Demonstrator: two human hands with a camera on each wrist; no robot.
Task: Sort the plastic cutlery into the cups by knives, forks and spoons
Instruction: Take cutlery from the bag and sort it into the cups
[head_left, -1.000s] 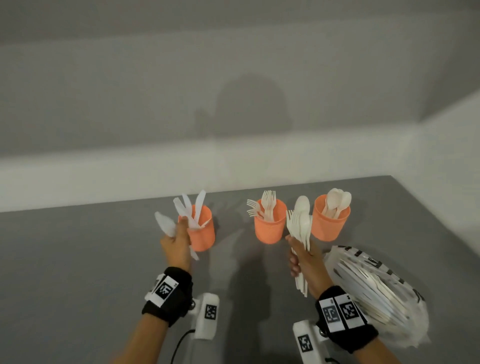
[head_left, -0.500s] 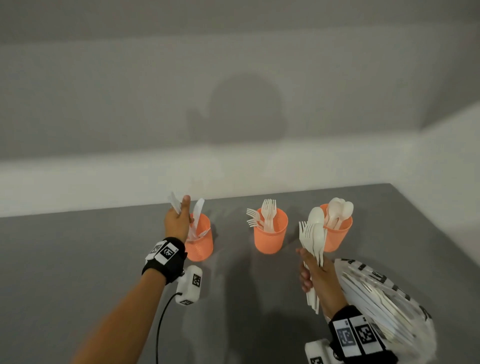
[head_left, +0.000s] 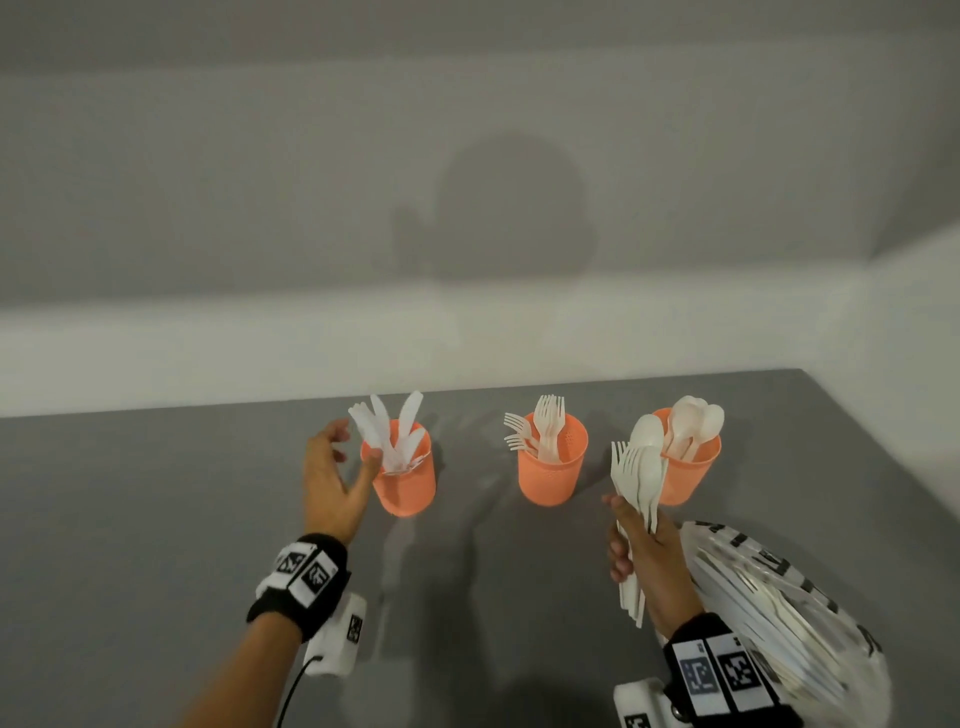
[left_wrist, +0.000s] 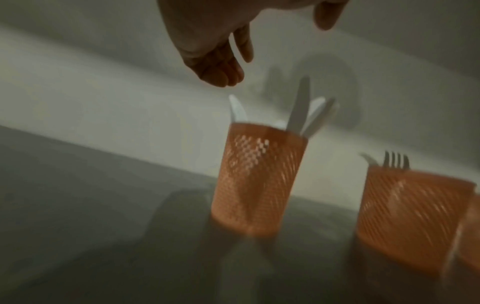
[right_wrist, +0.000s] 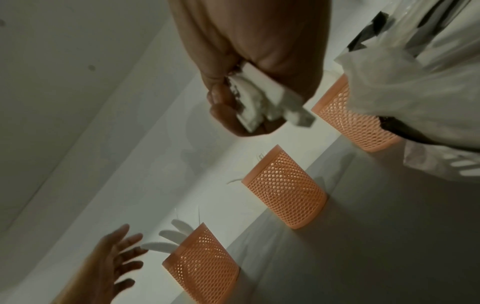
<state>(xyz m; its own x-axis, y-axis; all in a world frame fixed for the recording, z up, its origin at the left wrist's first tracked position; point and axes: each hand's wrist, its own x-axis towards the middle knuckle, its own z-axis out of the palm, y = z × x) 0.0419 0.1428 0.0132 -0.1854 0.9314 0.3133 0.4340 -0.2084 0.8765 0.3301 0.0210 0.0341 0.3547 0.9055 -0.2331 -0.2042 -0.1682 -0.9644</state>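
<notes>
My right hand (head_left: 647, 556) grips a bundle of forks and spoons (head_left: 640, 478), the bag of cutlery (head_left: 789, 618) just right of it. My left hand (head_left: 332, 478) hangs empty, fingers spread, beside the knife cup (head_left: 405, 483). Fork cup (head_left: 553, 473) and spoon cup (head_left: 685, 467) stand beyond my right hand.

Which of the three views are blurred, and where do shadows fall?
Left wrist view: motion-smeared, dim; knife cup and open left hand soft. Right wrist view: sharper, cup mesh crisp, plastic bag slightly soft. Head view: mostly sharp; a rounded shadow on the wall.
</notes>
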